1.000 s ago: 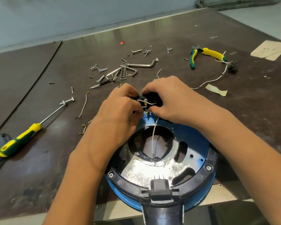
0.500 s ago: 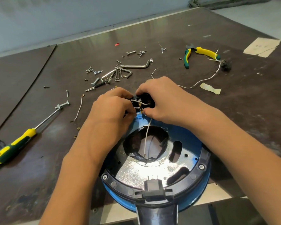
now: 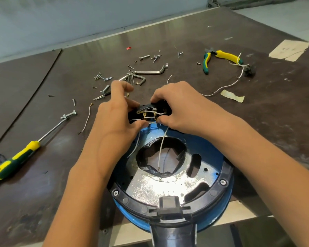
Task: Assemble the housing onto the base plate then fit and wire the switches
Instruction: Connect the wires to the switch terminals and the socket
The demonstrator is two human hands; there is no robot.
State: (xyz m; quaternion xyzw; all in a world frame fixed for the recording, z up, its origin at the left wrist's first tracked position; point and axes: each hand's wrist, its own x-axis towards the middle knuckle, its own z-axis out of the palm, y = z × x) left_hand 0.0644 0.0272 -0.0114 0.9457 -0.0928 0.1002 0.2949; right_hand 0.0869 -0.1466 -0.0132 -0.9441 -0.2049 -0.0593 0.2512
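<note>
Black plastic switch block (image 3: 133, 115) sits at twelve o'clock on round blue housing (image 3: 212, 157); left hand (image 3: 114, 120) and right hand (image 3: 183, 111) pinch it; white wire (image 3: 161, 151) hangs inside.

The housing (image 3: 227, 172) sits at the desk's (image 3: 257, 104) near edge. The switch block (image 3: 150, 111) lies at its far rim, between the left hand (image 3: 118, 118) and the right hand (image 3: 182, 107). The screwdriver (image 3: 16, 161) lies left, the screws (image 3: 103, 78) and hex key (image 3: 152, 71) behind, and the pliers (image 3: 219, 57) far right.

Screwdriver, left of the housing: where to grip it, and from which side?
Take the screwdriver by its thick yellow-green handle, probably from above. It lies flat on the table, with the handle toward the near-left edge and the thin shaft pointing away to the right, so the handle is the widest part to close on.
</note>
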